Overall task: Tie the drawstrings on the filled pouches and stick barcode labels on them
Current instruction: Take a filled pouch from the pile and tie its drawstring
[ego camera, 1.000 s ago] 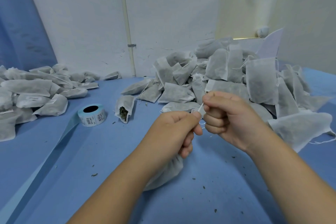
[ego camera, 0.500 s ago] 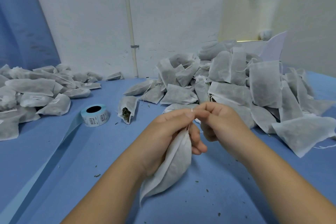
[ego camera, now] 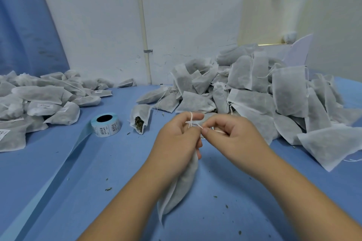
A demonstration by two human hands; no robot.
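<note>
White wall [ego camera: 94,25] with pipe [ego camera: 142,25]; blue curtain [ego camera: 23,35]

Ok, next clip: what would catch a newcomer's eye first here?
Both hands at centre: the left hand grips a filled pouch while the right hand pinches its white string. Behind them to the right rises a big heap of pouches; a label roll sits left of centre.

The pouch [ego camera: 182,188] you hold at the centre of the frame is thin, matt white non-woven cloth, faintly fuzzy and half sheer. Its drawstring [ego camera: 191,118] is fine white thread. The table cover [ego camera: 98,172] below is matt blue fabric, smooth with soft creases. At middle left, the label roll [ego camera: 105,126] is white paper on smooth pale blue backing. The wall [ego camera: 94,25] above is matt white and scuffed; its pipe [ego camera: 144,35] looks like smooth plastic.
</note>
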